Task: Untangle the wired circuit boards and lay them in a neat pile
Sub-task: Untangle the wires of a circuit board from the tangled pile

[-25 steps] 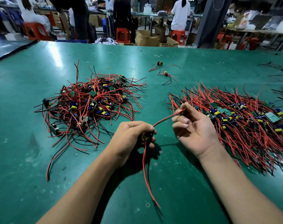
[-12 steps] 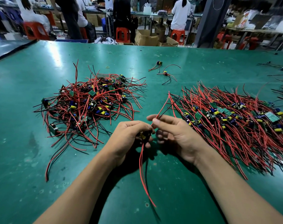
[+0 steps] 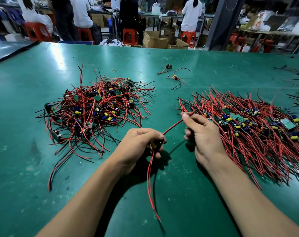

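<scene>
My left hand (image 3: 140,144): knuckles up, curled round board (image 3: 153,144). My right hand (image 3: 203,134): just beside, thumb and forefinger pinching board's red wire (image 3: 172,125).

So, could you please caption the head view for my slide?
Untangling: left hand grips a circuit board, right hand pinches its red wire, between tangled heap and neat pile.

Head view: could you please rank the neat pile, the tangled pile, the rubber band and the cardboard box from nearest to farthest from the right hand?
1. Neat pile, just beside the right hand.
2. Tangled pile, to the left.
3. Rubber band, beyond that pile.
4. Cardboard box, in the background.
</scene>
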`<state>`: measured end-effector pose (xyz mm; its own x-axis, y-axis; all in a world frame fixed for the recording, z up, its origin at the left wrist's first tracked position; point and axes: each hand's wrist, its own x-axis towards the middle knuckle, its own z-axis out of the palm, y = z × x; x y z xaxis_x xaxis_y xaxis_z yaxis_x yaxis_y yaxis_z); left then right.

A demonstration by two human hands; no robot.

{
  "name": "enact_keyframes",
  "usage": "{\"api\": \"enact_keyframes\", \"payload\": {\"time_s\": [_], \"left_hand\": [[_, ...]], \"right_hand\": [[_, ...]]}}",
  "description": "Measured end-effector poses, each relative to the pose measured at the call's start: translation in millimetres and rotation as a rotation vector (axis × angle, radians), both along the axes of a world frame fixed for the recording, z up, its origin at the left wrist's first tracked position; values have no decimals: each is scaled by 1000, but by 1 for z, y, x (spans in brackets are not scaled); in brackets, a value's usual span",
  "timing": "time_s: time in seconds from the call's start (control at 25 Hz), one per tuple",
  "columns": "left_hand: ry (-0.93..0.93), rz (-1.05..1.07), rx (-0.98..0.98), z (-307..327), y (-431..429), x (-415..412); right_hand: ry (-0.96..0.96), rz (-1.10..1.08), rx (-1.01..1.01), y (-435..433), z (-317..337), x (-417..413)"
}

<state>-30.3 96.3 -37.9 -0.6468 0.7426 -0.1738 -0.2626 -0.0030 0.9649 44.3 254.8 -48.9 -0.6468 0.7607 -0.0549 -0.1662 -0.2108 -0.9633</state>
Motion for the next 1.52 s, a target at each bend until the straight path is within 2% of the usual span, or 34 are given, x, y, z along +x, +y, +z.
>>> {"api": "enact_keyframes", "payload": {"time_s": [0.12, 0.32, 0.6, 0.88, 0.96, 1.08, 1.16, 1.2, 1.32, 1.52], "left_hand": [[14, -8, -12, 0, 0, 0], [12, -16, -12, -1, 0, 0], [-52, 58, 57, -6, 0, -6], [-111, 103, 92, -6, 2, -4], [-195, 115, 131, -5, 3, -4], [-323, 120, 232, -4, -1, -8], [-293, 124, 267, -5, -3, -13], [-271, 127, 266, -6, -4, -14], [-277, 129, 257, -7, -7, -15], [-323, 132, 291, -9, -5, -11]], "right_hand": [[90, -144, -6, 3, 1, -3], [148, -224, -70, 3, -1, -6], [124, -80, -58, 4, 3, -2], [36, -43, -24, 3, 0, 1], [-21, 24, 79, 1, -3, 1], [-187, 205, 496, -5, -8, 3], [-236, 310, 731, -11, -11, 4], [-221, 346, 741, -15, -12, 4], [-136, 406, 609, -23, -8, 6], [-1, 415, 177, -33, 5, 3]]}}
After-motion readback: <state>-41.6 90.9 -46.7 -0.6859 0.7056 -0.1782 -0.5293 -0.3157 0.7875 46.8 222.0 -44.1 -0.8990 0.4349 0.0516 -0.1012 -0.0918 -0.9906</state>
